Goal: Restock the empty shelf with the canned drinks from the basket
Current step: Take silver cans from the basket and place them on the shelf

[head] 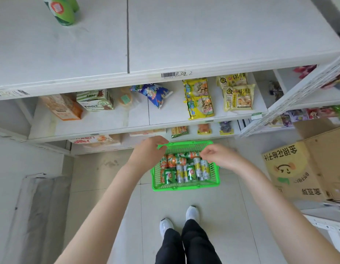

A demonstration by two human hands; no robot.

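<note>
Clasping the basket handle (162, 146) is the left hand (147, 151); right grip (217, 154) cannot be judged.

Top shelf (203, 35), white and wide, and two green bottles (64, 12) stand at its far left corner. Next shelf down (165, 115): an orange box (60, 107), a green-and-white carton (97, 101), a blue snack bag (156, 95) and yellow packets (199, 103) lying flat. On the pale floor tiles (108, 197), a cardboard box (302, 168) sits at the right, white shoes (192, 213) in the middle, and the green basket (184, 186) of cans (184, 168) just before the shelving. Whether it touches the tiles is hard to tell.
</note>
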